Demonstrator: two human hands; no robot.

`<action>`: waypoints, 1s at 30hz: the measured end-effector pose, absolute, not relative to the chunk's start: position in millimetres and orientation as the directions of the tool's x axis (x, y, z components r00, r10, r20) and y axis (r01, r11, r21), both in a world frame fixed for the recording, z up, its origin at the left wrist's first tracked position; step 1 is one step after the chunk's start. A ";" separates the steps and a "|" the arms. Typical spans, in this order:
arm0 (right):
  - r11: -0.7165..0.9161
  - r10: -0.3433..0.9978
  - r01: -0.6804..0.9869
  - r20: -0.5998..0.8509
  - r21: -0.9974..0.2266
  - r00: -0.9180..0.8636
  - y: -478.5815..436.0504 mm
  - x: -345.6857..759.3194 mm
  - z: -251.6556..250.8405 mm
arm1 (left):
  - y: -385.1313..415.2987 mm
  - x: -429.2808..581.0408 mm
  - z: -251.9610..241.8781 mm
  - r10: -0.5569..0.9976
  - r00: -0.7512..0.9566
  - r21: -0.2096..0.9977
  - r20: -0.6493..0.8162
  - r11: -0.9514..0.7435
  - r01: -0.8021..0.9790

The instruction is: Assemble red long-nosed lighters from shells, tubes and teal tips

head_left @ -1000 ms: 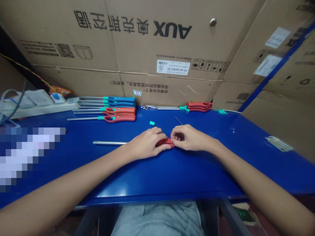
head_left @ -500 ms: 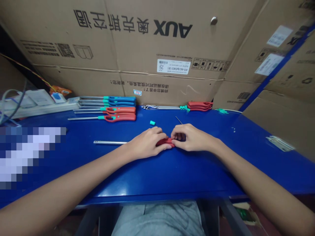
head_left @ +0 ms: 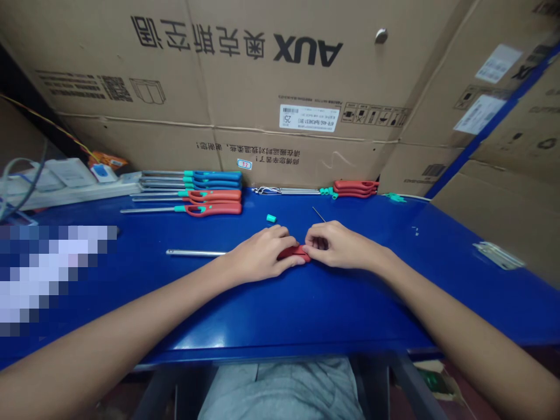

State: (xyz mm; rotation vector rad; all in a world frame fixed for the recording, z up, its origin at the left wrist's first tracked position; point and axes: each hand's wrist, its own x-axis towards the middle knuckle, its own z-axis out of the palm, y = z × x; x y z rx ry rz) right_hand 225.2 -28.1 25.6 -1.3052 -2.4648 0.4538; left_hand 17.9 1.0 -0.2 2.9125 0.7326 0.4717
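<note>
A long-necked gas lighter with a red handle (head_left: 294, 252) lies across the middle of the blue table. Its metal tube (head_left: 192, 253) points left, passing behind my left wrist. My left hand (head_left: 265, 254) is closed round the handle, thumb on the near side. At the handle's right end, the thumb and fingers of my right hand (head_left: 328, 244) pinch the red casing; anything small between them is hidden. A thin metal rod (head_left: 318, 214) shows just behind my right hand, its lower end covered. A small teal sleeve (head_left: 271, 219) rests beyond my left hand.
Blue and red lighters (head_left: 214, 207) are lined up at the back left, beside a white power strip (head_left: 79, 189). Red handle parts (head_left: 355, 188), metal tubes (head_left: 297, 191) and teal pieces (head_left: 396, 198) lie along the cardboard wall (head_left: 245, 87). Flat metallic pieces (head_left: 499, 255) sit at right.
Both hands stay at the red handle. My right hand's fingertips have shifted very slightly; nothing else has visibly moved.
</note>
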 end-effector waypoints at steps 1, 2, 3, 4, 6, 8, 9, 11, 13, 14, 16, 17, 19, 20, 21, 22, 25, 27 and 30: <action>0.539 0.834 0.738 0.130 -0.407 -0.537 -28.3 225.3 26.2 | 0.9 17.9 0.1 0.477 0.836 0.172 0.272 -0.879 0.445; 0.547 0.829 0.737 0.133 -0.398 -0.543 -28.7 225.4 27.1 | 0.8 17.9 0.3 0.478 0.836 0.171 0.272 -0.878 0.446; 0.557 0.822 0.732 0.136 -0.392 -0.553 -29.1 225.6 28.2 | 0.7 17.8 0.6 0.478 0.836 0.169 0.272 -0.878 0.447; 0.567 0.815 0.725 0.140 -0.390 -0.562 -29.5 225.9 29.4 | 0.6 17.7 0.8 0.478 0.836 0.168 0.270 -0.878 0.448; 0.585 0.801 0.711 0.142 -0.390 -0.581 -30.1 226.4 31.3 | 0.4 17.5 0.7 0.478 0.837 0.167 0.267 -0.878 0.448; 0.592 0.795 0.705 0.139 -0.391 -0.591 -30.3 226.6 32.3 | 0.3 17.4 0.3 0.479 0.837 0.171 0.265 -0.878 0.448; 0.594 0.793 0.703 0.136 -0.390 -0.594 -30.3 226.5 32.5 | 0.3 17.4 0.0 0.479 0.837 0.172 0.265 -0.877 0.448; 0.596 0.791 0.703 0.131 -0.388 -0.598 -30.1 225.9 32.2 | 0.5 17.4 -0.5 0.481 0.836 0.173 0.266 -0.876 0.449; 0.590 0.794 0.708 0.122 -0.389 -0.595 -30.4 225.1 31.8 | 0.7 17.4 -0.8 0.482 0.835 0.174 0.264 -0.876 0.451; 0.584 0.798 0.714 0.116 -0.386 -0.591 -30.7 224.8 31.7 | 0.7 17.4 -0.9 0.483 0.835 0.174 0.263 -0.875 0.451; 0.570 0.810 0.734 0.101 -0.370 -0.578 -32.0 224.0 31.6 | 0.8 17.4 -1.0 0.482 0.836 0.175 0.262 -0.875 0.450; 0.565 0.814 0.746 0.092 -0.353 -0.574 -32.8 223.4 31.7 | 0.9 17.4 -1.1 0.482 0.836 0.174 0.262 -0.876 0.450; 0.566 0.817 0.770 0.077 -0.296 -0.571 -34.9 221.8 31.9 | 1.1 17.3 -1.4 0.479 0.837 0.171 0.266 -0.878 0.448; 0.569 0.817 0.780 0.069 -0.260 -0.573 -36.0 220.7 32.1 | 1.2 17.4 -1.5 0.477 0.837 0.168 0.270 -0.879 0.447; 0.572 0.817 0.789 0.062 -0.223 -0.574 -36.9 219.4 32.4 | 1.3 17.4 -1.5 0.475 0.836 0.165 0.273 -0.880 0.446; 0.573 0.817 0.798 0.054 -0.189 -0.574 -37.5 218.3 32.8 | 1.3 17.5 -1.5 0.474 0.836 0.163 0.275 -0.880 0.446; 0.573 0.818 0.806 0.037 -0.149 -0.575 -36.5 218.6 35.6 | 1.0 17.7 -0.7 0.480 0.835 0.168 0.270 -0.877 0.450; 0.546 0.837 0.823 0.069 -0.157 -0.542 -32.7 224.4 38.1 | 0.4 17.8 0.3 0.489 0.832 0.176 0.264 -0.872 0.457; 0.399 0.911 0.909 0.164 -0.119 -0.379 -23.7 241.2 39.3 | -0.5 17.8 2.1 0.497 0.832 0.191 0.247 -0.867 0.461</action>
